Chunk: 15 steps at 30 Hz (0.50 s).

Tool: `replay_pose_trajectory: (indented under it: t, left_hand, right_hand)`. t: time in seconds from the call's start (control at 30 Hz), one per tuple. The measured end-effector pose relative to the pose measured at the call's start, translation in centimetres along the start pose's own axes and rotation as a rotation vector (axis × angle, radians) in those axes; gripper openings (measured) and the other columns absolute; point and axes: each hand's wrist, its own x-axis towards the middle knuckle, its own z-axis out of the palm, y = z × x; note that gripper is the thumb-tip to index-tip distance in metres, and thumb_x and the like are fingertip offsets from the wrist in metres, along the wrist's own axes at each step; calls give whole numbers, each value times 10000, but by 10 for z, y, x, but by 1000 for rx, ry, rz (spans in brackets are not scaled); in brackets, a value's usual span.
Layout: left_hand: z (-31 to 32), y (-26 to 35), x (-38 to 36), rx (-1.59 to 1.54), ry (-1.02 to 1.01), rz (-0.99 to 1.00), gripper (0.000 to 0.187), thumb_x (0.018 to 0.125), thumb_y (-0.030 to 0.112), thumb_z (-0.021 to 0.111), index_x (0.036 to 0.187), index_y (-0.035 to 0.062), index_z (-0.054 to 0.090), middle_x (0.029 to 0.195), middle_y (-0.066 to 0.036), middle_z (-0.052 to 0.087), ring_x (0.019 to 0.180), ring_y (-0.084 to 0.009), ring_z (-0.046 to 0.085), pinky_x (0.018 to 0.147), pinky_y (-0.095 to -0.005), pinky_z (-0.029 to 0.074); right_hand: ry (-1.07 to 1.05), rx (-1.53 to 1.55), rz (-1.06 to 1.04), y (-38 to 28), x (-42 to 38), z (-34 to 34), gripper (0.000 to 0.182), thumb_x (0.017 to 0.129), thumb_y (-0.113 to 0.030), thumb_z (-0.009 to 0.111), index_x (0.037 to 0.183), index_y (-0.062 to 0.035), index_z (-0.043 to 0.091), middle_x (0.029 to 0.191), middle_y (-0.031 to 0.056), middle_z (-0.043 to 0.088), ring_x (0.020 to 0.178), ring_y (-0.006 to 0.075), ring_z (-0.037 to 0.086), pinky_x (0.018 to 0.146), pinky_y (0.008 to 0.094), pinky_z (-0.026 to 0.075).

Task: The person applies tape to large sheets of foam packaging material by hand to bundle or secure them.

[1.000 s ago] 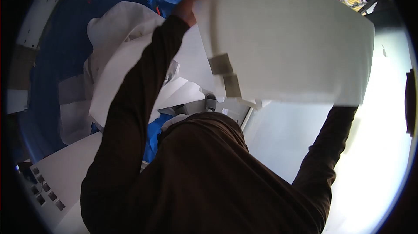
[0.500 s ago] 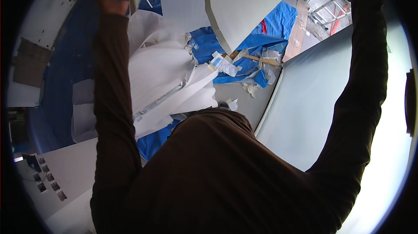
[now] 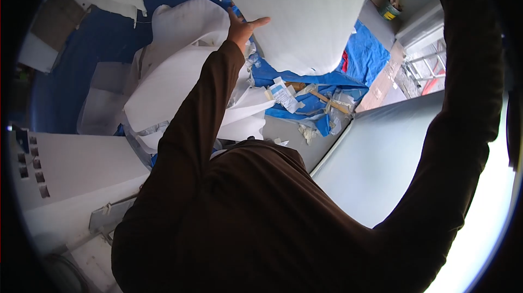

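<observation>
Blue sheeting [image 3: 372, 56] on the grey floor [image 3: 297, 131] carries white sheets [image 3: 171, 83], printed paper [image 3: 284, 95] and a wooden stick [image 3: 337, 106].

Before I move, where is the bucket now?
In the head view, the bucket is at upper right, just right of the white sheet and above the blue sheet.

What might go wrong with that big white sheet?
The left hand is spread open at the edge of the white sheet, so that side might swing loose. The sheet's bottom could snag on the litter near it, like the wooden stick. Someone might also trip on the rumpled blue plastic.
</observation>
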Motion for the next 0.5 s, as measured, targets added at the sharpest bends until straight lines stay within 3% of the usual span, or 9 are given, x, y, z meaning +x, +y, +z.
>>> replay_pose_trajectory:
  t: [0.07,0.1,0.17,0.23,0.27,0.3,0.33,0.4,0.5]
  left_hand:
    - [-33,0,34,-11,-261,70,802,717,120,900,1397,-39,505,1291,-178,642,1155,-257,636,1002,-364,492]
    - [-37,4,35,22,-174,100,450,758,99,868,1155,-1,683,1078,-87,737,1002,-207,689,928,-348,525]
    - [-26,25,8,-4,-16,303,638,708,89,887,1273,-8,607,1186,-126,710,1095,-239,662,973,-363,503]
    - [-5,48,-25,110,151,590,936,713,110,880,1473,13,343,1407,-157,517,1306,-282,510,1078,-403,427]
    - [7,58,-38,39,146,579,948,712,97,881,1476,24,324,1398,-148,478,1344,-271,440,1132,-402,369]
    - [18,56,-42,105,148,624,1023,706,186,901,1497,-19,285,1427,-178,486,1345,-315,464,1125,-425,375]
    - [33,49,-43,-8,0,677,1015,717,239,902,1504,1,308,1450,-192,484,1351,-340,459,1140,-433,350]
    - [46,15,-51,320,-181,573,979,749,346,877,1512,51,339,1482,-184,480,1363,-354,446,1153,-422,337]
    - [40,-16,-72,246,-342,367,959,764,355,859,1516,64,339,1492,-182,468,1370,-359,434,1151,-437,335]
  right_hand:
    - [37,1,-78,1,8,19,407,873,-370,756,1028,5,760,1279,177,619,1143,308,628,917,418,544]
    - [59,11,-127,1,15,30,409,873,-376,761,1023,4,763,1277,178,618,1141,309,629,914,419,546]
    - [128,14,-214,-8,5,46,413,874,-389,773,1012,0,769,1274,179,618,1136,309,630,907,421,551]
    - [209,28,-265,-35,-35,47,418,875,-401,784,1002,-3,774,1270,180,617,1131,309,632,901,422,556]
    - [229,33,-267,-63,-77,42,421,876,-407,790,997,-5,777,1268,181,617,1129,309,633,897,423,558]
    - [219,48,-257,-93,-120,37,423,877,-414,796,991,-6,780,1267,181,617,1126,309,634,894,424,561]
    - [194,21,-250,-129,-164,35,424,892,-405,780,988,8,769,1282,212,559,1143,358,594,917,475,550]
    - [11,302,-85,-179,-243,49,358,922,-361,745,973,-7,761,1369,260,456,1241,412,520,986,511,506]
    - [-118,623,72,-230,-330,56,329,927,-300,732,1049,5,728,1382,268,445,1274,424,505,1005,494,495]
